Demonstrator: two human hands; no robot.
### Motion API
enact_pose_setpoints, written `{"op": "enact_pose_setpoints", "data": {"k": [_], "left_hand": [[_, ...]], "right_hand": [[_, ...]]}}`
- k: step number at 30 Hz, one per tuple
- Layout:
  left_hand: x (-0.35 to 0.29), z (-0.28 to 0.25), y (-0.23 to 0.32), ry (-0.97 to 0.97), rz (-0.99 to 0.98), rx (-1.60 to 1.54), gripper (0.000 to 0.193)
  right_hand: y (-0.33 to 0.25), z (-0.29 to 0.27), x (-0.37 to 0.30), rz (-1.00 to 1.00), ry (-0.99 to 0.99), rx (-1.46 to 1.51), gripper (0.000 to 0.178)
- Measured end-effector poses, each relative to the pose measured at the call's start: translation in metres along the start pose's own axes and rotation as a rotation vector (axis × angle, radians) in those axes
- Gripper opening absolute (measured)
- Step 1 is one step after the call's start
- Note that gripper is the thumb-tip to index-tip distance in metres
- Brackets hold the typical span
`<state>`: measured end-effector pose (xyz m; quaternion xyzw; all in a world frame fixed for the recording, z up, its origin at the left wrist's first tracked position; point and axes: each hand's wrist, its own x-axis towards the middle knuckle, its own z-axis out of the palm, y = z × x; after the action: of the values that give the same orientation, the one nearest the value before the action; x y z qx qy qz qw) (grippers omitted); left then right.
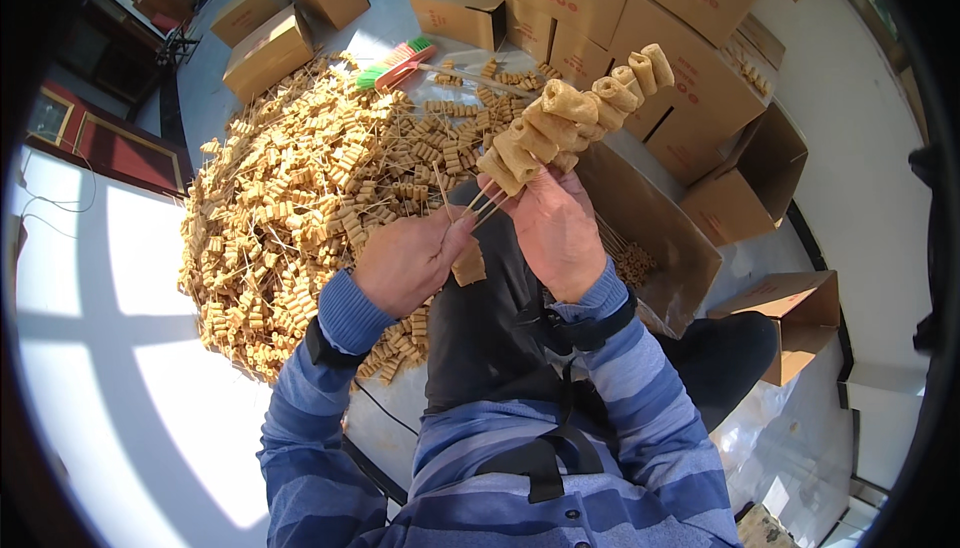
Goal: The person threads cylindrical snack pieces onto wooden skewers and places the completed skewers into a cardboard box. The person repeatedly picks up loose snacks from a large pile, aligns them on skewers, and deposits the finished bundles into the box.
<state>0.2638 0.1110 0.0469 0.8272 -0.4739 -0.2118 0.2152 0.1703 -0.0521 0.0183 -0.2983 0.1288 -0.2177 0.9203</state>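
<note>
Several skewers of tan, hollow rolls [540,133] rise in front of me, slanting up to the right. My right hand [558,233] is closed around them just below the lowest rolls. My left hand [408,260] is closed on the thin wooden sticks at their lower ends, close beside the right hand. Another stick points up from the left hand, and a tan piece [468,263] hangs below its fingers. How that piece is attached is hidden. A large heap of similar skewered rolls [300,218] lies on the floor to the left and ahead.
An open cardboard box [665,248] beside my right knee holds bundled skewers [632,260]. Stacked cartons [690,68] stand at the back right, with more boxes [265,53] at the back left. A green and red broom [400,63] lies across the heap's far edge.
</note>
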Motion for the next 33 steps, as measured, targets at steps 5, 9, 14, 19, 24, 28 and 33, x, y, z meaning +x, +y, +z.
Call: {"op": "enact_pose_setpoints", "data": {"k": [5,9,14,19,24,28,33], "left_hand": [[-0.001,0.006,-0.008,0.094,0.02,-0.034,0.036],[0.006,0.01,-0.009,0.161,0.053,-0.008,0.033],[0.013,0.021,-0.005,0.112,0.226,0.184,0.029],[0.019,0.025,-0.004,0.043,0.18,0.207,0.029],[0.015,0.024,-0.004,0.001,-0.07,0.038,0.033],[0.006,0.003,-0.025,0.174,-0.034,-0.114,0.032],[0.006,-0.029,-0.056,0.447,-0.149,-0.045,0.025]], "right_hand": [[-0.03,-0.014,0.006,0.025,-0.087,-0.093,0.029],[-0.025,-0.015,-0.007,0.147,0.026,-0.38,0.036],[0.0,-0.014,-0.014,0.27,-0.246,-0.507,0.042],[0.008,-0.01,-0.007,0.107,-0.2,-0.444,0.04],[-0.026,-0.019,0.007,-0.012,-0.081,-0.113,0.032],[-0.068,-0.041,0.006,-0.031,0.055,-0.105,0.027],[-0.062,-0.056,-0.03,0.302,0.118,-0.288,0.027]]}}
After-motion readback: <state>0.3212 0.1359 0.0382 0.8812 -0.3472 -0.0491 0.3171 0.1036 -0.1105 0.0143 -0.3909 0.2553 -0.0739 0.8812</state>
